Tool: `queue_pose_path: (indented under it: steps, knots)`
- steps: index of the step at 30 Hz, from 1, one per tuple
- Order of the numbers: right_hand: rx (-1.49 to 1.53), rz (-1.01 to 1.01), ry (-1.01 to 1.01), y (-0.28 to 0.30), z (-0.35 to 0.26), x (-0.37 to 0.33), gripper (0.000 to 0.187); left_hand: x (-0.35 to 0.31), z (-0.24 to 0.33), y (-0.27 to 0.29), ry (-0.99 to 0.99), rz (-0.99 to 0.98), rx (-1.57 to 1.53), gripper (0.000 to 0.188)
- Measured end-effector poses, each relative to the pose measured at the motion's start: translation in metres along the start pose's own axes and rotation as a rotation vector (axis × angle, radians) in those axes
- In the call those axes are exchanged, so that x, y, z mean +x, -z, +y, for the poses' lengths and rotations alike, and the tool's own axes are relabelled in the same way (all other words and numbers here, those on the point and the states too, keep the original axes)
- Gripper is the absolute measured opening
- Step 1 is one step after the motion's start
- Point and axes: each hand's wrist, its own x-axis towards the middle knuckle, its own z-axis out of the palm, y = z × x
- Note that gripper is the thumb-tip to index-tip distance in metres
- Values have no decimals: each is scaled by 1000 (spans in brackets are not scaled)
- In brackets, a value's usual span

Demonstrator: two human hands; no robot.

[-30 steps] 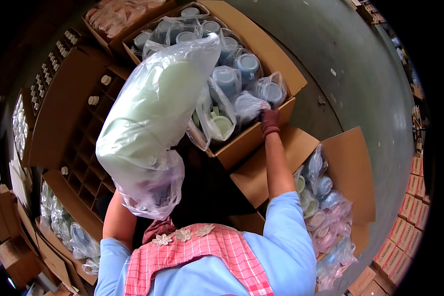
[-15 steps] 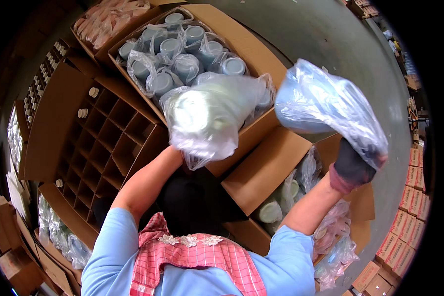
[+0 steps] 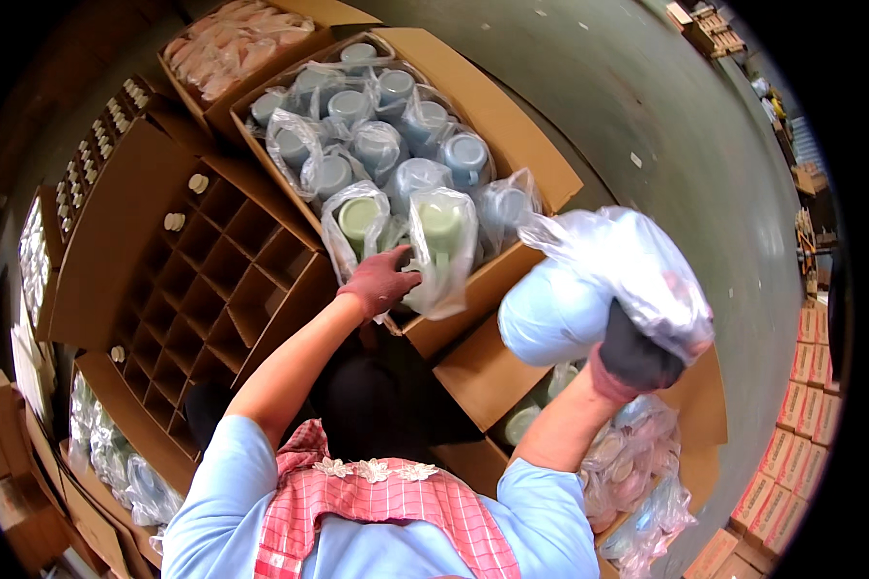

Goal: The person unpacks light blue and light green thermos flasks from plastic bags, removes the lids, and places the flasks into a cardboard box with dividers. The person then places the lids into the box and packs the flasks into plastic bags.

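My right hand (image 3: 642, 352), in a dark-palmed glove with a maroon cuff, is closed on the gathered end of a clear plastic bag with a light blue mug (image 3: 555, 309) in it. It hangs right of a large carton (image 3: 507, 265). My left hand (image 3: 381, 282), in a maroon glove, is at that carton's near edge with its fingers apart. They touch the plastic round two pale green mugs (image 3: 442, 220), which sit in the near corner. Behind these, several bagged light blue mugs (image 3: 352, 106) stand bottom up.
A carton with cardboard dividers (image 3: 212, 261) stands at the left, a few white-capped bottles (image 3: 198, 183) in it. Bagged pinkish items (image 3: 232, 48) fill a carton at the far left. Below my right arm is an open carton of bagged goods (image 3: 632, 444). Stacked boxes (image 3: 792, 425) line the right.
My left hand has set the bagged green mugs down in the carton's near corner and loosened its fingers. My right hand has moved down and left with the bagged blue mug.
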Motion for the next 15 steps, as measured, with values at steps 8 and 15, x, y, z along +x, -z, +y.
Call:
queue_pose_path:
  steps: [8,15]
  knots:
    - [1753,-1512,-257,-67,-121,-70,32,-116,-17,55,-197,-447,-1866,52]
    - [1291,-2244,253,-46,-203,-162,32,-239,-81,91,-628,-25,-1856,54]
